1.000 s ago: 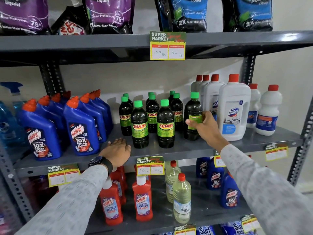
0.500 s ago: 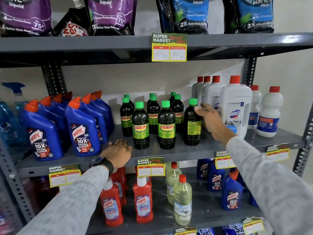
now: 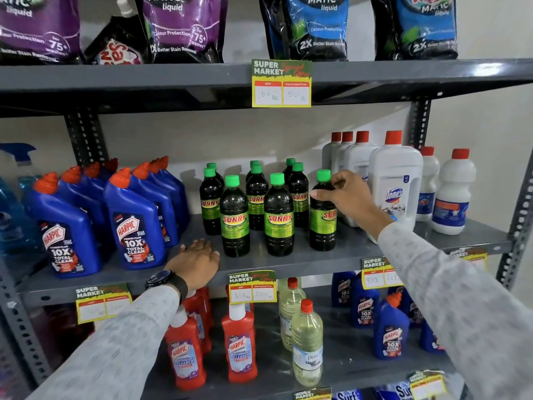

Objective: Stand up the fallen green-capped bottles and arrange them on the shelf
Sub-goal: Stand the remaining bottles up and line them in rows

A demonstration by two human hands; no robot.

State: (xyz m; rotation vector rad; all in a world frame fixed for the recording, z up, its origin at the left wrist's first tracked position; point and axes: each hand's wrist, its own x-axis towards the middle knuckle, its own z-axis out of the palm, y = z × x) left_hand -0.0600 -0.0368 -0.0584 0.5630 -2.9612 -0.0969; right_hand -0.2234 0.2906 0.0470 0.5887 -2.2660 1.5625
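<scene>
Several dark green-capped SUNNY bottles (image 3: pixel 279 217) stand upright in rows on the middle grey shelf (image 3: pixel 288 261). The rightmost front bottle (image 3: pixel 322 223) stands upright with its label turned partly right. My right hand (image 3: pixel 346 197) grips this bottle at its shoulder, thumb on the left and fingers round the right side. My left hand (image 3: pixel 196 261) rests flat on the shelf's front edge, left of the bottles, holding nothing.
Blue Harpic bottles (image 3: pixel 132 223) crowd the shelf's left. White red-capped Domex bottles (image 3: pixel 395 186) stand close on the right. Detergent pouches (image 3: pixel 178 27) fill the shelf above. Red Harpic bottles (image 3: pixel 239 342) and clear bottles (image 3: pixel 305 342) stand below. Price tags (image 3: pixel 252 287) hang on the edges.
My right hand rose from the bottle's label to its shoulder near the cap, and the bottle has been turned so its label faces partly forward. My left hand stayed on the shelf edge.
</scene>
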